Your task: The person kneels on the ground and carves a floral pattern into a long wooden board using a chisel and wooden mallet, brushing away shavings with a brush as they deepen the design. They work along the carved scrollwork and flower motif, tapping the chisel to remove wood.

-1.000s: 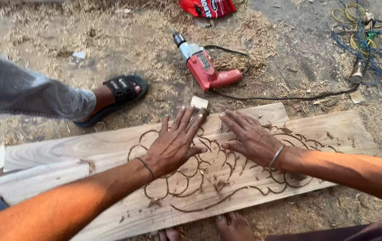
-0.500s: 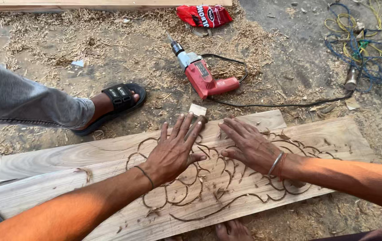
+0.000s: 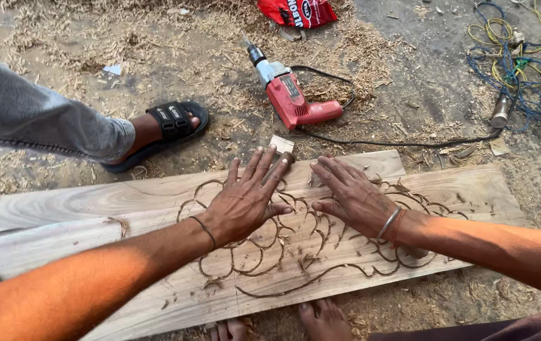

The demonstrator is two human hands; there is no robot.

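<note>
Resting flat with fingers spread, gripping nothing, the left hand and right hand press a pale, scroll-carved wooden plank lying on sawdust-strewn ground near a red electric drill.

A pale tan wooden plank is showing a carved pattern of curling floral scrolls; a drill is showing red and grey, a sandal black, tangled wires blue and yellow
</note>
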